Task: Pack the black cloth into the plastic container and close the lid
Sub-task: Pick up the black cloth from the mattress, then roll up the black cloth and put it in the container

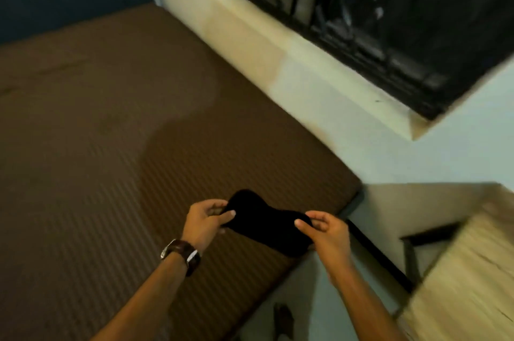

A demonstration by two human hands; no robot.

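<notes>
A small black cloth [267,222] is stretched between both hands above the near right corner of a brown striped mattress [111,160]. My left hand [207,219], with a brown watch on its wrist, pinches the cloth's left end. My right hand [324,229] pinches its right end between thumb and fingers. No plastic container or lid is in view. The picture is blurred by motion.
A pale wall with a ledge [319,62] runs along the mattress's right side under a dark barred window [389,21]. A light wooden piece of furniture [459,271] stands at the lower right. A strip of floor [292,299] shows between it and the mattress.
</notes>
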